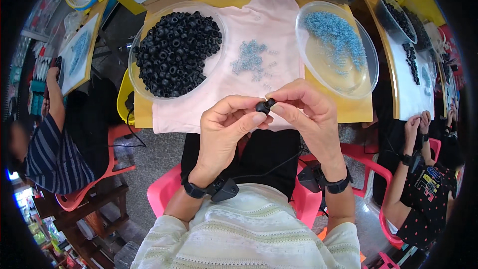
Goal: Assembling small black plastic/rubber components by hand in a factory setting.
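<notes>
While both hands, left hand (226, 122) and right hand (303, 107), pinch one black ring (264, 105) with closed fingertips, it seems best to hold it steady, with the ring bowl (141, 45) at 11 o'clock.

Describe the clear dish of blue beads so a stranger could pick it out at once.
Start at the pale pink cloth spread over the yellow table. Go to its right edge, where a round clear dish overlaps the cloth. Blue beads fill only its far half, while the similar clear dish on the left is heaped with black rings.
</notes>
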{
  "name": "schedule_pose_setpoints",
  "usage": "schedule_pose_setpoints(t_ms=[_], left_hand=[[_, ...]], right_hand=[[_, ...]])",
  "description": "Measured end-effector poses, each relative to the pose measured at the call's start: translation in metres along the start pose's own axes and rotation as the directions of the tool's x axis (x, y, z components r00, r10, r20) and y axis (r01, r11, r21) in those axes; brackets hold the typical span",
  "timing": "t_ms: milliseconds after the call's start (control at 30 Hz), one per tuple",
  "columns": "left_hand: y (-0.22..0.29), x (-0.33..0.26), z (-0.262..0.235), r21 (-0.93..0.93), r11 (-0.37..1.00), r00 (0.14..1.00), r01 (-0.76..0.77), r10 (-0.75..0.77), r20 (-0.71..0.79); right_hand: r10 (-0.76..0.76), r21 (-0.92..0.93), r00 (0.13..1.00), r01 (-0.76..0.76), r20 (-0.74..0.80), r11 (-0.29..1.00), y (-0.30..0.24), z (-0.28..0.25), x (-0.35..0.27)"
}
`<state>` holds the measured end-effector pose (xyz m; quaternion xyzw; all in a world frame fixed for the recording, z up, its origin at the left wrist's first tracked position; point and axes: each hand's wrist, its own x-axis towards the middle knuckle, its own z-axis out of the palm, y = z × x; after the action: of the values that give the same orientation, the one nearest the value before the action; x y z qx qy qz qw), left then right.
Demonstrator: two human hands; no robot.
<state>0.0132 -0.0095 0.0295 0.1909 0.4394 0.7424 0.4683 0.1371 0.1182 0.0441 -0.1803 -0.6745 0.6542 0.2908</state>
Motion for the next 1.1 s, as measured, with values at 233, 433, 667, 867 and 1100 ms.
schedule_pose_setpoints(t_ms=[233,433,667,867,1100], left_hand=[[-0.003,0.004,-0.003,0.038,0.997,0.998,-0.065,0.065,0.013],[-0.002,0.006,-0.002,0.052,0.997,0.997,-0.065,0.063,0.039],[0.001,0.009,-0.011,-0.226,0.960,0.978,0.168,-0.133,0.162],[-0.004,0.008,-0.010,-0.191,0.969,0.985,0.158,-0.142,0.096],[-0.004,0.012,-0.015,-0.288,0.926,0.959,0.243,-0.185,0.213]], right_hand=[[-0.004,-0.247,1.000,0.001,-0.012,0.969,-0.018,0.004,-0.001],[0.118,-0.029,0.993,-0.119,-0.028,0.992,-0.024,0.007,0.000],[0.083,0.005,0.996,-0.083,0.017,0.997,-0.017,0.000,0.002],[0.089,0.040,0.994,-0.087,-0.063,0.995,-0.009,0.010,-0.005],[0.024,0.160,0.996,-0.010,-0.087,0.987,0.001,0.017,-0.010]])
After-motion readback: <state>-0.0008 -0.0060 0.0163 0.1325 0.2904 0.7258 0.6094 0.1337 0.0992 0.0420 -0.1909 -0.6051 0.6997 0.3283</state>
